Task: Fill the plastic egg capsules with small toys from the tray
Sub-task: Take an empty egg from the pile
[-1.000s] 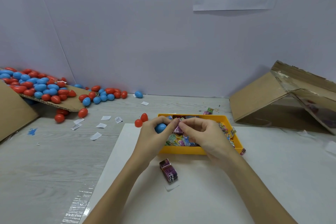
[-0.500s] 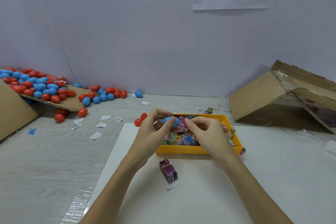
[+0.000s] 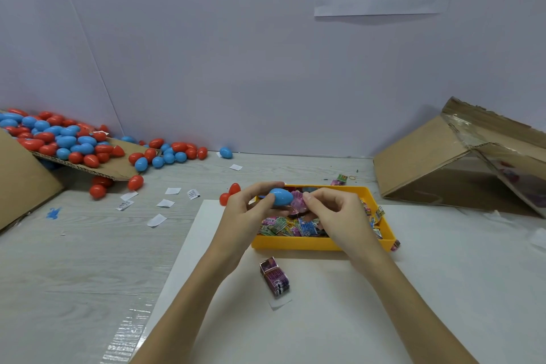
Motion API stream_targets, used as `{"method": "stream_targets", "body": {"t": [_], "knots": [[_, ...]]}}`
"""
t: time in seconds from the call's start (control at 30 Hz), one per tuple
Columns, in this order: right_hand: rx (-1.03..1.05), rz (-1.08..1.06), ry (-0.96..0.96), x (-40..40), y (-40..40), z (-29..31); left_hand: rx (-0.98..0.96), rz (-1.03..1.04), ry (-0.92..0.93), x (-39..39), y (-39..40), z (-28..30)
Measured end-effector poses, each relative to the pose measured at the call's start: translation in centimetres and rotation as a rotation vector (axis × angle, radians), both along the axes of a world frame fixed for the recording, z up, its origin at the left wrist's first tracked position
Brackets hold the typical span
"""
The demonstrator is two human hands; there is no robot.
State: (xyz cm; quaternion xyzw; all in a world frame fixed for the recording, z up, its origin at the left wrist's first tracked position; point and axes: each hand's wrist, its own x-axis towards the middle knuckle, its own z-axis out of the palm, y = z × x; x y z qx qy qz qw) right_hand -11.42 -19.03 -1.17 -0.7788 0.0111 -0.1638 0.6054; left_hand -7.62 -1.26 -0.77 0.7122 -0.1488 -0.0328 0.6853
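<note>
1. Far left, a tilted cardboard flap (image 3: 88,170) carries a heap of red and blue egg capsules (image 3: 59,139), some spilling past its edge onto the worktop (image 3: 74,260).
2. Paper scraps (image 3: 165,203) lie scattered on the open worktop between the flap and the white sheet (image 3: 325,319).
3. Two red capsule halves (image 3: 230,193) sit at the sheet's back left corner.
4. The left hand (image 3: 251,213) grips a blue egg capsule (image 3: 280,196) above the yellow tray (image 3: 319,244).
5. The right hand (image 3: 334,213) pinches a pink toy packet (image 3: 298,201) against the capsule's end.
6. A purple packet (image 3: 274,276) lies on the sheet just in front of the tray's near wall.
7. Far right, a collapsed cardboard box (image 3: 428,165) stands well apart.
</note>
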Motion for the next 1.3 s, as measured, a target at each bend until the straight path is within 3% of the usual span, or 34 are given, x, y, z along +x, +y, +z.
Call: {"method": "stream_targets", "body": {"t": [0.53, 0.67, 0.8, 1.3], "knots": [[-0.105, -0.035, -0.033, 0.1, 0.2, -0.4, -0.003, -0.036, -0.024, -0.1, 0.2, -0.2], [0.038, 0.005, -0.024, 0.1, 0.5, -0.3, 0.007, -0.002, -0.061, -0.1, 0.2, -0.1], [0.311, 0.087, 0.041, 0.0, 0.4, 0.0, 0.013, 0.002, -0.126, -0.1, 0.1, -0.2], [0.21, 0.006, -0.098, 0.0, 1.2, -0.3, 0.014, 0.058, -0.146, -0.1, -0.2, -0.5]]}}
